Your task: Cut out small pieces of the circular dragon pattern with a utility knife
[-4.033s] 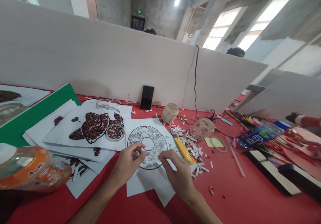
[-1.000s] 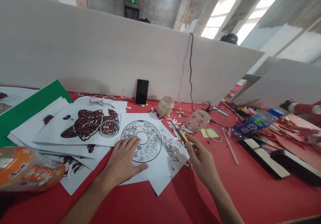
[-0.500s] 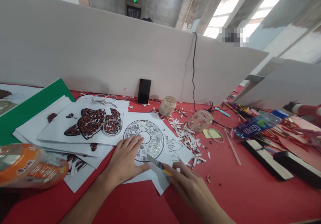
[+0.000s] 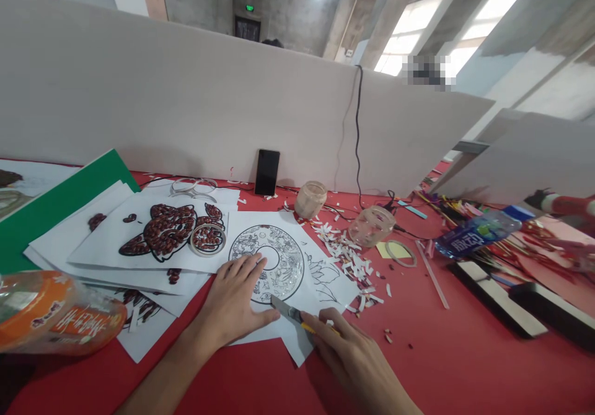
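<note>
Circular drawing [image 4: 290,260]: on the table [image 4: 441,353], front and centre. Knife [image 4: 286,308]: before the drawing, blade tip at its near edge. Stack of sheets [image 4: 102,241]: left of the drawing; a ring [image 4: 207,254] lies on the top sheet. Large jar [image 4: 69,313]: far left, nearer the front. Phone [image 4: 267,172]: behind the drawing, upright at the partition [image 4: 186,111]. Paper scraps [image 4: 348,257]: right of the drawing, near a small jar [image 4: 311,201]. Drink bottle [image 4: 481,234]: farther right.

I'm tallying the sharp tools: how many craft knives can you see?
1: the yellow-handled knife, held in the right hand, with its blade tip at the lower edge of the round drawing. Others may be hidden under the stacked papers at left.
</note>
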The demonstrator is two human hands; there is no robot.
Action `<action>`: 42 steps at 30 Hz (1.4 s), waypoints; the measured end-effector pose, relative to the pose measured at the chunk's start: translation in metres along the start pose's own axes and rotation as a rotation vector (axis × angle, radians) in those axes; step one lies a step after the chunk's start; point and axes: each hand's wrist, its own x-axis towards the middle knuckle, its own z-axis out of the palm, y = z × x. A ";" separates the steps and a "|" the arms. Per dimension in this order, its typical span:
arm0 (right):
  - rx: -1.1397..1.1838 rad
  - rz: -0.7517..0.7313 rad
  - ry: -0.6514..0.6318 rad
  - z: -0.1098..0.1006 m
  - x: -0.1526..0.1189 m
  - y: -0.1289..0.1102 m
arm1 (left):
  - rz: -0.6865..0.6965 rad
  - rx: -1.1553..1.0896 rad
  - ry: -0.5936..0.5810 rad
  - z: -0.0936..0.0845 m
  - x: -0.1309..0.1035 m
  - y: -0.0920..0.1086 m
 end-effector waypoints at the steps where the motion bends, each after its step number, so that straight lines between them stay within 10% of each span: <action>1: -0.012 0.004 0.013 0.000 0.000 -0.001 | -0.002 0.000 0.000 0.000 0.000 0.000; 26: 0.286 0.376 -0.052 -0.009 0.021 -0.007 | -0.028 -0.013 -0.024 -0.001 0.000 0.001; 42: -0.169 -0.091 0.067 0.008 -0.002 0.009 | -0.047 -0.058 -0.009 -0.009 0.002 0.001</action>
